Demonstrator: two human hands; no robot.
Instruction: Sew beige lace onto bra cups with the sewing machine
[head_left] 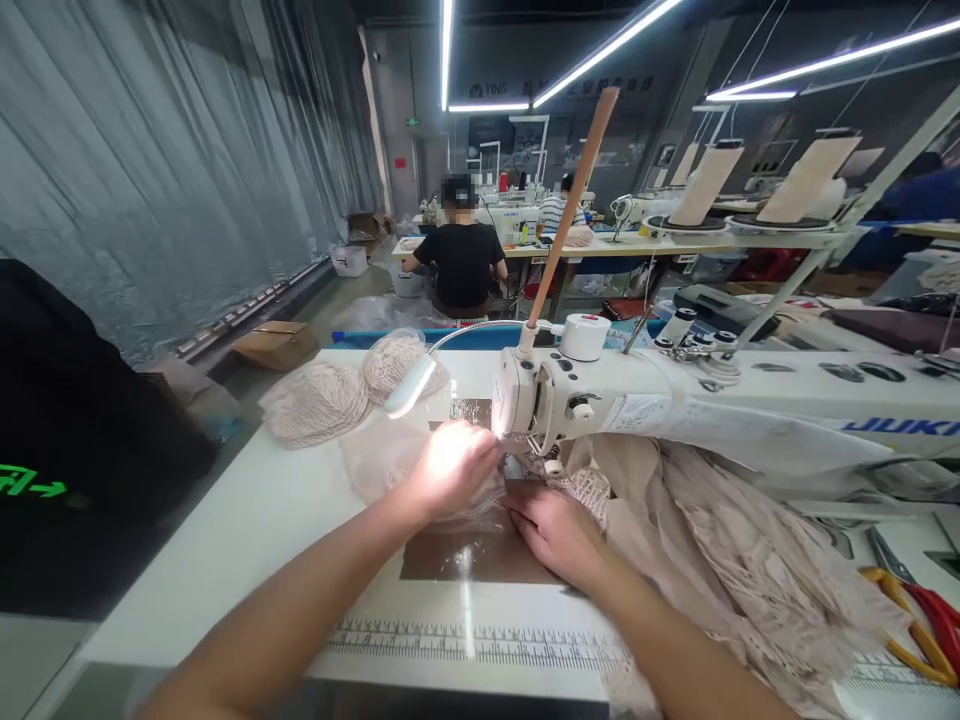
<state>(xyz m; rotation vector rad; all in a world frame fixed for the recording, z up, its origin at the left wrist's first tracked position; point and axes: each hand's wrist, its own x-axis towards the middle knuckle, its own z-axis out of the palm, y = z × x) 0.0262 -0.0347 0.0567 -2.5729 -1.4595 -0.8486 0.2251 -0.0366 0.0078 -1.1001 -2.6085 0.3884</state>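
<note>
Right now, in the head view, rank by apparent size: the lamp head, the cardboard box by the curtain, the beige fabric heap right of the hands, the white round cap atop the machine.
1. beige fabric heap
2. cardboard box
3. lamp head and white round cap: too alike to rank.

JUKI [900,426] marks the sewing machine [637,385], YING [496,90] the wall [420,75].
</note>
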